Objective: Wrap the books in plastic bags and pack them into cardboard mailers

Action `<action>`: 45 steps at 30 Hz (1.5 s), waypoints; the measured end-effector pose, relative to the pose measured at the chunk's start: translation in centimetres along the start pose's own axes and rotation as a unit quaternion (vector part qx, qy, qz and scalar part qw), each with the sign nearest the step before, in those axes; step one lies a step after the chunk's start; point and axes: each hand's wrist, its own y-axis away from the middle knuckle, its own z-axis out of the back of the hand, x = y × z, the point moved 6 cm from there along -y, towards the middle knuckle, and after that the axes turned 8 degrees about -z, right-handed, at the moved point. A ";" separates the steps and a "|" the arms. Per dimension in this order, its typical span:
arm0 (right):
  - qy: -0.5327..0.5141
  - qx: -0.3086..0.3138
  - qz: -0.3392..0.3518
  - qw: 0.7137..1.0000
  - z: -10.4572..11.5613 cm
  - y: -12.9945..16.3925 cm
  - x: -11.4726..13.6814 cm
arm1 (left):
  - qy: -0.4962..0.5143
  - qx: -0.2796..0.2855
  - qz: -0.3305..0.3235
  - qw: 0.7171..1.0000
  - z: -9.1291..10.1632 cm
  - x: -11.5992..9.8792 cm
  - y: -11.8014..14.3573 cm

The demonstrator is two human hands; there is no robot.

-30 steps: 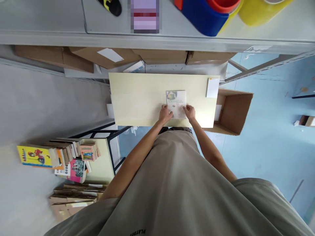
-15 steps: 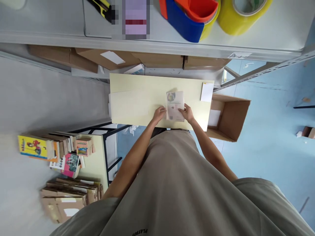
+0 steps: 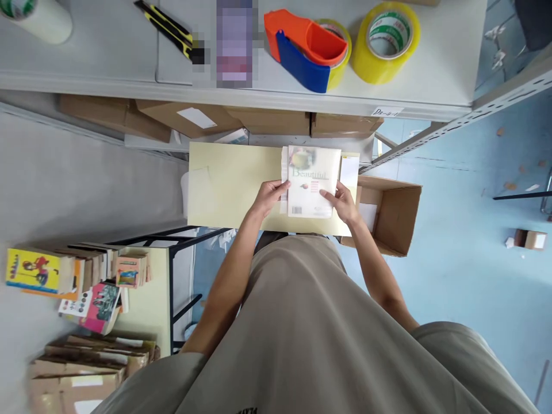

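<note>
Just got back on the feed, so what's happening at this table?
A person is holding a pale book marked "Beautiful" over the cream table. The left hand pinches its left edge; the right hand grips its right side, thumb on the front. An open cardboard box is beside the table, to the person's right. On the shelf ahead are a tape dispenser and a yellow tape roll.

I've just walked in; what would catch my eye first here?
Probably the pale book marked "Beautiful", held between the left hand and right hand over the cream table. Next, the orange-and-blue tape dispenser on the grey shelf at the top, beside a yellow tape roll.
</note>
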 end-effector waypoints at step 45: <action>-0.070 0.055 -0.086 0.992 -2.5 0.2 -1.9 | 0.057 -0.010 0.012 0.998 0.7 -1.4 5.3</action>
